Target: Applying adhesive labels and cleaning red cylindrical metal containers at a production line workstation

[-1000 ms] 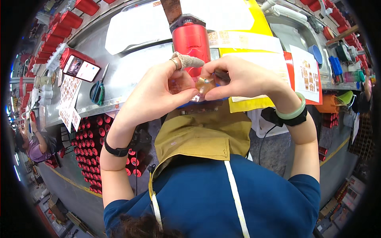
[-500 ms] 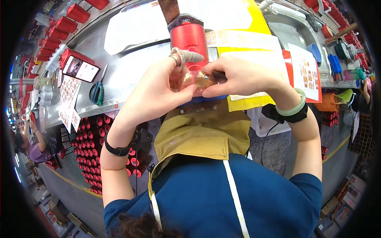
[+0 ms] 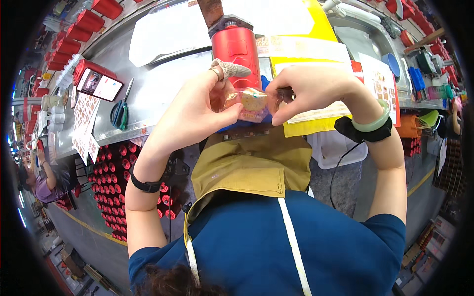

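A red metal bottle (image 3: 236, 54) lies in a dark metal holder (image 3: 231, 25), its neck end pointing away from me. In front of its near end, my left hand (image 3: 210, 101) pinches a shiny see-through piece of film (image 3: 254, 104) with gold and pink print. One finger of that hand wears a ribbed fabric finger cot (image 3: 229, 70). At the film's right side, my right hand (image 3: 308, 93) is curled, thumb and forefinger apart at the tips. Something dark shows inside its curl; I cannot make out what. Under the film lies something blue.
White and yellow sheets (image 3: 301, 128) cover the bench right of the bottle. Leftward lie scissors (image 3: 120, 112), a phone (image 3: 100, 85) against a red container, and printed sticker sheets (image 3: 86, 121). Several red bottles stand below the bench. Another person (image 3: 44, 180) works at far left.
My right hand has moved right, away from my left, with its fingers opening wider. More of the film now shows between the hands. My left hand has hardly moved.
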`<state>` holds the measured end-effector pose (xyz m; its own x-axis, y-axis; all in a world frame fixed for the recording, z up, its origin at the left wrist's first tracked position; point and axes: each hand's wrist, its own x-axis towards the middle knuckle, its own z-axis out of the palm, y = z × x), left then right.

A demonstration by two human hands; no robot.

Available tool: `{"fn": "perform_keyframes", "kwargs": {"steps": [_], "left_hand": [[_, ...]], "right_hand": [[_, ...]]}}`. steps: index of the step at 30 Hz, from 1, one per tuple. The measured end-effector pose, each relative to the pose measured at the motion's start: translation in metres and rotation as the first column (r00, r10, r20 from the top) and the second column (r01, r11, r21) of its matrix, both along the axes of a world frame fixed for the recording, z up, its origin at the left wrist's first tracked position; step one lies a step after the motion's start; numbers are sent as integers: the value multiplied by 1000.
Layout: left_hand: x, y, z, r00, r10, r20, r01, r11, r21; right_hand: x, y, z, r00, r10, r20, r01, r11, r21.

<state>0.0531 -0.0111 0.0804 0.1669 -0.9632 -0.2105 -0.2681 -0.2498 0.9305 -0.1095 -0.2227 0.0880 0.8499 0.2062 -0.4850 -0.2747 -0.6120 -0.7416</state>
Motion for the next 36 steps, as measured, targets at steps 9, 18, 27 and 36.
{"fn": "perform_keyframes", "kwargs": {"steps": [9,18,27,36], "left_hand": [[-10,10,-20,945,167,282,-127,979,-157],[5,15,-38,955,281,95,-264,951,-162],[16,13,-60,950,305,-65,-311,941,-132],[18,14,-88,894,239,-379,-320,932,-168]], "right_hand": [[-3,5,-21,953,-237,188,255,964,-81],[-10,18,-43,828,-428,362,466,884,-20],[-14,21,-68,753,-549,363,553,827,105],[-12,13,-67,804,-516,298,483,857,181]]}}
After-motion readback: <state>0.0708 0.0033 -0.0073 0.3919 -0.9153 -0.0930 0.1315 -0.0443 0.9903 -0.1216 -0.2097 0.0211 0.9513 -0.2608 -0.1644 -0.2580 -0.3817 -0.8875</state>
